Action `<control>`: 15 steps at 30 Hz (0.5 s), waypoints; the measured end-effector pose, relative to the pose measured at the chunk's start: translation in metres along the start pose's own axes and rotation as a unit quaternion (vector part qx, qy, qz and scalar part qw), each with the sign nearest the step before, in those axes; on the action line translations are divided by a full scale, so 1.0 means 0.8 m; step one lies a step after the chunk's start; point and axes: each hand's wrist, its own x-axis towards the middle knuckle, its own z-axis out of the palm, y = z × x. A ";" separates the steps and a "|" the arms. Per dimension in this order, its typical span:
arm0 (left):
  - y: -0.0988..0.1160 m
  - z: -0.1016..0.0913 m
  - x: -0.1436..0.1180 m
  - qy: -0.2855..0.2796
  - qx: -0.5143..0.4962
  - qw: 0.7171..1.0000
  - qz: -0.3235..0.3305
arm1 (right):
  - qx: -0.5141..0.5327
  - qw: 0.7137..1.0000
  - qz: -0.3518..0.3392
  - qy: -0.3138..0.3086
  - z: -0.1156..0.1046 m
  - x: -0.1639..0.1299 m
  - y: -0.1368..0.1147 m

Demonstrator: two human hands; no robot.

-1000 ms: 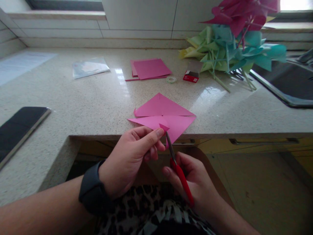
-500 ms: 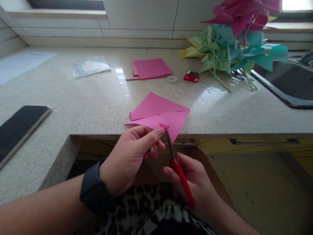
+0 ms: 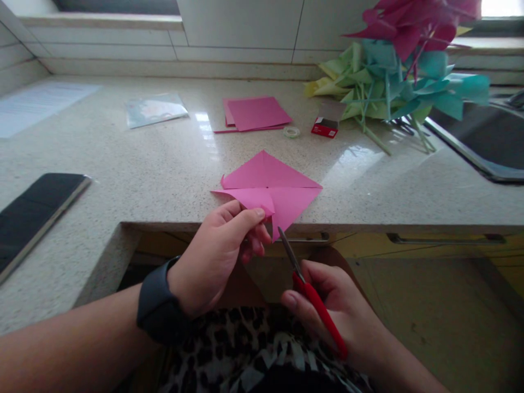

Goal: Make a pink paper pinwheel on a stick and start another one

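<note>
The pink paper (image 3: 268,191) lies at the near edge of the speckled stone counter (image 3: 164,169), a creased square turned like a diamond with cuts running in along its folds, its lowest corner jutting past the counter's lip. The left hand (image 3: 221,256) pinches the loose flap at that near corner between thumb and forefinger, the other fingers curled beneath. The right hand (image 3: 327,303) is closed around the red handles of the scissors (image 3: 305,284); the grey blades point up at the paper's lower corner, their tips just beside it, and whether they touch it cannot be told. A dark watch (image 3: 158,308) bands the left wrist.

No writing can be read anywhere; the small red box (image 3: 325,126) carries a pale label too small to make out. Beside it sits a ring of clear tape (image 3: 291,131), and further left a stack of pink sheets (image 3: 254,113) and a glossy clear packet (image 3: 155,109). A white sheet (image 3: 36,101) lies at the far left, and a black phone (image 3: 36,210) rests flat near the left edge. At the back right is a heap of paper pinwheels (image 3: 393,71) in yellow, green, teal and magenta on thin sticks, next to a dark sink (image 3: 483,136). Nothing lies between the hands and the paper. Pale tiles line the wall behind the glossy counter.
</note>
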 end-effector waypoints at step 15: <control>0.000 -0.002 -0.001 -0.062 0.066 0.996 0.006 | 0.108 0.989 0.060 -0.076 -0.004 -0.001 -0.008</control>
